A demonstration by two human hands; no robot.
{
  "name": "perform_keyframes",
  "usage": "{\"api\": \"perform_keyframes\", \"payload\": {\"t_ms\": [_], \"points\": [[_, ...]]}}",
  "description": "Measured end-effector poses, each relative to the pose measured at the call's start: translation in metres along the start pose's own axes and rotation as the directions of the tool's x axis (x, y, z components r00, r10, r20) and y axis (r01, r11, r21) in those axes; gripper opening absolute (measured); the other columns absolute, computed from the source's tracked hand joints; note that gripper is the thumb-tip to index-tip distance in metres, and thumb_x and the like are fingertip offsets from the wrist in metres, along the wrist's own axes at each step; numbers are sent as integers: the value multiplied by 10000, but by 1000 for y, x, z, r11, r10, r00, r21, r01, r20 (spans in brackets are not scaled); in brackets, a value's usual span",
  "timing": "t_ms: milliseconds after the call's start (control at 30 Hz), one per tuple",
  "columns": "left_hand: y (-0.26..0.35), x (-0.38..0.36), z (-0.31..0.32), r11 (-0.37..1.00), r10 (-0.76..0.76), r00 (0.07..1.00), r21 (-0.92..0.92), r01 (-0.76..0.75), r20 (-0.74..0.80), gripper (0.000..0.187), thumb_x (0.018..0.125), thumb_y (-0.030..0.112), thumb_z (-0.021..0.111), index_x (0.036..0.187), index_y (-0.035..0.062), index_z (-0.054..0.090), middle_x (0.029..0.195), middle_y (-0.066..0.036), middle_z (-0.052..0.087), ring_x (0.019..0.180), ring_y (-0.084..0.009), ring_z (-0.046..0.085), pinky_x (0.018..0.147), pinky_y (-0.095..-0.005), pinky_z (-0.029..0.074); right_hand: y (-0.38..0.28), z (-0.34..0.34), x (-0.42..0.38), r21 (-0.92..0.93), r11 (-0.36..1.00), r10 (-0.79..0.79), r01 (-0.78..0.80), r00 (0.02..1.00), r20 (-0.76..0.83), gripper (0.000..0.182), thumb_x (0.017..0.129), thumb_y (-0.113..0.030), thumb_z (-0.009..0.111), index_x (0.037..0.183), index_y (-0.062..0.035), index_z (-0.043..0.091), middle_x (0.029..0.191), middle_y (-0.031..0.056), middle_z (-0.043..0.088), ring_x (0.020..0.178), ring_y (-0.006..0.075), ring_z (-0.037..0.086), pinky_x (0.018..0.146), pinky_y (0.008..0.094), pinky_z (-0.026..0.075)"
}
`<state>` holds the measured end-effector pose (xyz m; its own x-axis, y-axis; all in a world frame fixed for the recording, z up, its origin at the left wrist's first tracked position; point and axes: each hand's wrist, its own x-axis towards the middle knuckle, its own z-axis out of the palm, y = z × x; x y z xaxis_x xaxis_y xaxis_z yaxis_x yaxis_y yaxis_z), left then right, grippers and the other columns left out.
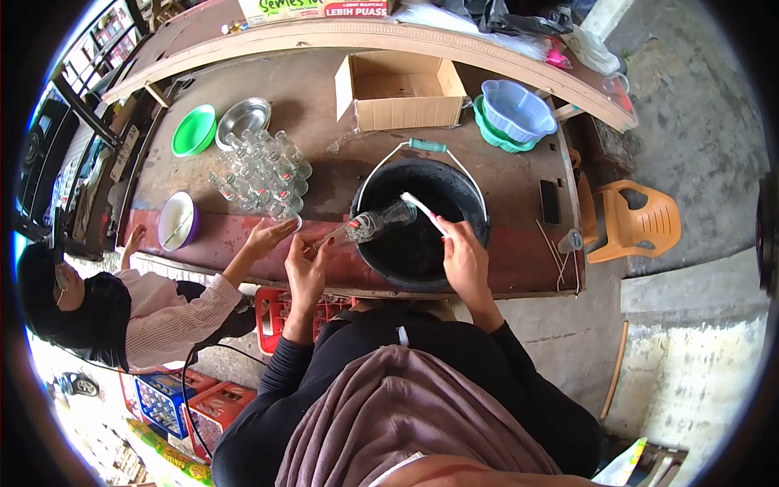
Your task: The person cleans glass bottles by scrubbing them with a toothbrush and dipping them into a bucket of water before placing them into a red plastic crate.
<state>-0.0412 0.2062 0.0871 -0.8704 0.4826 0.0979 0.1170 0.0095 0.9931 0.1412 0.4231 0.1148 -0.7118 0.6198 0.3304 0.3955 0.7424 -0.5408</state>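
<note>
My left hand is closed on the near end of a clear glass bottle with a small red mark. The bottle lies tilted over the left part of a black bucket, which has a white wire handle with a teal grip. In my right hand is a slim white stick, shaped like a toothbrush, its upper end close to the bottle's far end. The bucket's dark inside hides what it contains. Several clear glass bottles stand grouped left of the bucket.
At left, another person reaches toward the bottles. Around lie a green bowl, a metal bowl, a purple-white bowl, a cardboard box, blue basins and a phone. An orange chair stands right.
</note>
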Motion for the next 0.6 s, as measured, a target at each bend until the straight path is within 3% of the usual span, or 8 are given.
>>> {"api": "perform_keyframes", "payload": {"t_ms": [67, 133, 233, 367, 400, 467, 533, 600], "points": [[-12, 0, -2, 989, -76, 997, -129, 73, -17, 119, 941, 52, 625, 983, -18, 539, 914, -78, 623, 871, -127, 647, 779, -291, 593, -16, -1, -5, 128, 988, -89, 87, 996, 10, 416, 876, 6, 610, 1256, -164, 626, 989, 92, 595, 836, 302, 646, 693, 401, 513], [-18, 1, -7, 995, -74, 997, -75, 72, -28, 132, 946, 76, 628, 972, -15, 536, 902, -70, 619, 851, -123, 646, 756, -291, 595, -15, 0, -8, 97, 981, -177, 168, 979, 96, 414, 883, -18, 611, 1265, -178, 626, 975, 69, 583, 841, 277, 649, 686, 395, 518], [-9, -4, -4, 989, -110, 993, -104, 105, -37, 151, 955, 106, 627, 961, -13, 534, 880, -58, 611, 820, -124, 649, 724, -291, 596, 4, 6, -4, 6, 1000, 13, -13, 1000, -3, 421, 881, 14, 599, 1263, -162, 625, 1002, 86, 602, 859, 296, 651, 698, 401, 516], [2, -8, 3, 954, -153, 988, -265, 141, -25, 153, 958, 111, 625, 973, -13, 536, 882, -64, 611, 810, -143, 663, 721, -291, 596, -11, 2, -7, 153, 982, -116, 113, 993, 11, 439, 876, 26, 598, 1270, -165, 623, 983, 93, 597, 828, 299, 647, 686, 407, 512], [1, -9, 2, 954, -157, 987, -263, 141, -43, 153, 958, 111, 625, 973, -13, 536, 882, -64, 611, 810, -143, 663, 721, -291, 596, -24, -6, -10, 119, 986, -133, 118, 984, 119, 441, 876, 28, 599, 1274, -161, 621, 982, 97, 599, 829, 309, 645, 697, 412, 510], [-4, -11, -1, 971, -120, 993, -209, 114, -16, 153, 952, 106, 632, 976, -10, 536, 906, -72, 618, 821, -152, 667, 722, -297, 601, -20, -1, -11, 121, 985, -135, 125, 988, 80, 429, 883, 16, 600, 1272, -163, 621, 979, 99, 597, 835, 317, 642, 700, 416, 506], [-2, -14, -1, 969, -105, 994, -227, 100, -10, 166, 941, 94, 647, 999, -17, 539, 943, -83, 633, 841, -154, 669, 740, -290, 584, -4, 0, -3, 2, 1000, 30, -30, 998, 50, 402, 900, -9, 584, 1268, -165, 624, 991, 95, 603, 855, 322, 639, 712, 415, 502], [6, -22, 0, 1000, -1, 1000, -5, 1, 25, 181, 936, 88, 655, 1027, -24, 544, 970, -87, 648, 870, -151, 671, 762, -279, 558, 0, -6, 1, -104, 991, 94, -87, 993, 68, 396, 902, -15, 583, 1267, -164, 627, 996, 94, 605, 859, 321, 640, 717, 413, 503]]}}
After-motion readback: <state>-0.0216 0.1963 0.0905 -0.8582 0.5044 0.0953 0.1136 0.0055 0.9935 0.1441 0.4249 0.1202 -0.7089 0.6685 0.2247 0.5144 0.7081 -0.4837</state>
